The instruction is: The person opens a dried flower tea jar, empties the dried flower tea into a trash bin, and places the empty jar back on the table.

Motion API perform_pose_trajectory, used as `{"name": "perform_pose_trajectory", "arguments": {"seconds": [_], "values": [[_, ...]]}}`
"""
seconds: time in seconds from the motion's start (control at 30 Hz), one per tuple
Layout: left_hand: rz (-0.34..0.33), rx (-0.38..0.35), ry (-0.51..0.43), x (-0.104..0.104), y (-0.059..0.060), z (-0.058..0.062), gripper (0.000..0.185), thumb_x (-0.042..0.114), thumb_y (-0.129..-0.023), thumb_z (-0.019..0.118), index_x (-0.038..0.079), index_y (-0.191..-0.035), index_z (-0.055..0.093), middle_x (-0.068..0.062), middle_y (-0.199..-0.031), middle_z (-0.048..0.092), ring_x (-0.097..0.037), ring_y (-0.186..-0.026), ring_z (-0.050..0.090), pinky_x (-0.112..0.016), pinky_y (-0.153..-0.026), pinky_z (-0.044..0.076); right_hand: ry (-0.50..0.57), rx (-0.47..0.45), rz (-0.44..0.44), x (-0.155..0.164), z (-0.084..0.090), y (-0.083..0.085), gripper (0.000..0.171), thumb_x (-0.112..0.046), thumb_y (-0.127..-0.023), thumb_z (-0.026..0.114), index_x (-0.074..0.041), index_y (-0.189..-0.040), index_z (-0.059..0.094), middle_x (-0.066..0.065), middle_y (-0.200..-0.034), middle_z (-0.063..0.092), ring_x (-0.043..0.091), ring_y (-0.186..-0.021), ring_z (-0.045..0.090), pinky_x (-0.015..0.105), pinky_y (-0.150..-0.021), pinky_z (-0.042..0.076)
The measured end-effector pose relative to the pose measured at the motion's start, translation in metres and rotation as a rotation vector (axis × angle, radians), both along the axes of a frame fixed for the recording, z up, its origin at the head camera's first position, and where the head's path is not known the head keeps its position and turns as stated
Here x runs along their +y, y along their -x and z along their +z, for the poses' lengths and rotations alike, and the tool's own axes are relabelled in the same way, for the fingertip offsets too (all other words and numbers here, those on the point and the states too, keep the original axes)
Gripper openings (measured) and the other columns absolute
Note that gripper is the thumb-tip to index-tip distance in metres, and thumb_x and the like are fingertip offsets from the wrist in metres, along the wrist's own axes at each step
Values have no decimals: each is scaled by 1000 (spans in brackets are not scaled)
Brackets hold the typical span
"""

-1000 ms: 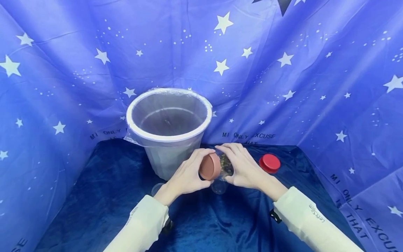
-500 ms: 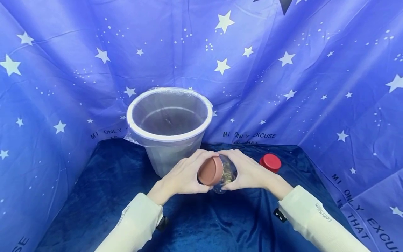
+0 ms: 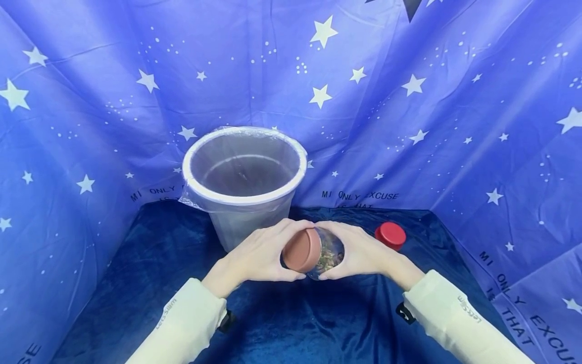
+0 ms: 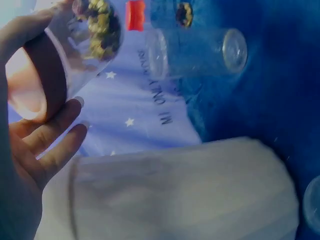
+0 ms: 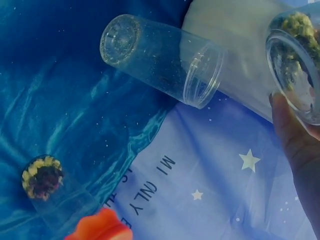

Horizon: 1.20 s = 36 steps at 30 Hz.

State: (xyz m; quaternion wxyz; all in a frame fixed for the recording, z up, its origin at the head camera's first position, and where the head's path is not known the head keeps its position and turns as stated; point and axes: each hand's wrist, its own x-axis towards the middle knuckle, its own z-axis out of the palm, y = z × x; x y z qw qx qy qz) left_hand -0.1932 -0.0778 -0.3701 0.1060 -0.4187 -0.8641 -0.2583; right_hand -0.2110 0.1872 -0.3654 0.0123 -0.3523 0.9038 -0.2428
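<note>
My left hand (image 3: 259,255) grips the brown round lid (image 3: 301,250) of a clear jar (image 3: 330,253), fingers over the top and thumb below. From the other side my right hand (image 3: 364,250) holds the jar's body, so that the jar lies tilted sideways between both hands above the blue cloth. Dried yellow-green flowers (image 4: 102,30) fill part of it in the left wrist view. The lid sits on the jar's mouth. In the right wrist view the jar's round base (image 5: 295,75) shows beside the right thumb.
A white bin (image 3: 245,197) with a clear liner stands behind the hands. At the right is a red-lidded jar (image 3: 391,235), with dried flowers (image 5: 42,177) in its bottom. An uncapped clear jar (image 5: 160,57) stands near the bin. Another clear object (image 4: 312,202) shows at an edge.
Both hands and the jar have come slightly down toward me. The right fingers have shifted round the jar's base, and the left forearm has moved left, covering a clear object beside the bin.
</note>
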Motion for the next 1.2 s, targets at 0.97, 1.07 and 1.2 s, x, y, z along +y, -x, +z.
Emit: {"name": "perform_pose_trajectory", "arguments": {"seconds": [0.97, 1.07, 1.2], "values": [[-52, 502, 33, -6, -1, -15, 80, 65, -71, 74, 26, -137, 54, -9, -114, 57, -20, -82, 62, -34, -76, 56, 77, -189, 62, -11, -11, -7, 87, -45, -66, 87, -16, -138, 48, -2, -123, 63, 14, -102, 64, 29, -84, 54], [-36, 570, 40, -4, 1, -18, 81, 71, -70, 68, 23, -135, 57, -7, -104, 56, -19, -71, 57, -33, -69, 53, 93, -224, 83, -13, -13, -9, 84, -43, -68, 87, -17, -138, 48, -2, -121, 63, 11, -100, 63, 28, -83, 54], [1, 649, 44, -1, 3, -21, 82, 76, -68, 61, 20, -127, 60, -5, -92, 54, -18, -63, 50, -32, -61, 48, 111, -256, 101, -14, -15, -12, 81, -40, -69, 86, -19, -138, 48, -2, -120, 64, 10, -99, 63, 27, -82, 54]]}}
